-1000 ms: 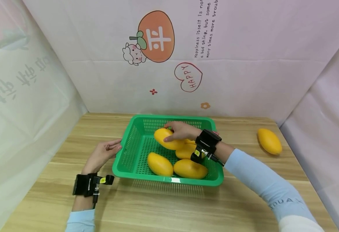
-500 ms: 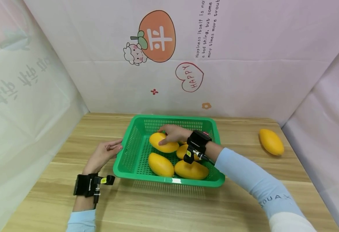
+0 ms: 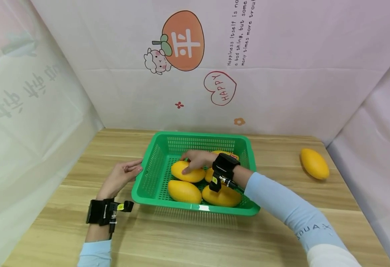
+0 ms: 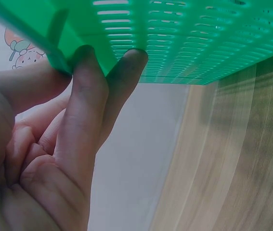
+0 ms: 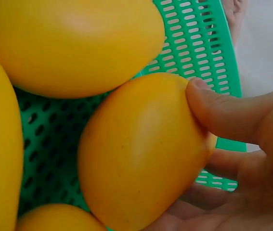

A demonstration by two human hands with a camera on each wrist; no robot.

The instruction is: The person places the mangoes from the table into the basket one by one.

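Note:
A green plastic basket [image 3: 168, 203] with slotted walls stands on the table and holds several yellow mangoes. My right hand [image 3: 197, 159] grips one mango [image 3: 180, 173] inside it, thumb on the near side and fingers behind, as the right wrist view shows. Right in front of that fruit lies another mango [image 3: 184, 192], with a further mango [image 3: 223, 197] to its right. My wrist strap partly hides a mango [image 3: 209, 174] beneath it. At the basket's left side my left hand [image 3: 119, 180] pinches the rim; thumb and fingers [image 4: 85, 96] are on either side of it.
A single mango [image 3: 315, 164] lies on the wooden table [image 3: 181, 244] at the far right. Near the basket's back right corner is a mango [image 3: 225, 152] with a small red label. White printed cloth [image 3: 275, 96] rises behind the table and along both sides.
My right hand has moved left and down with the mango, lowering it toward the basket floor behind the front left mango, which has shifted slightly. The left hand keeps its place on the rim.

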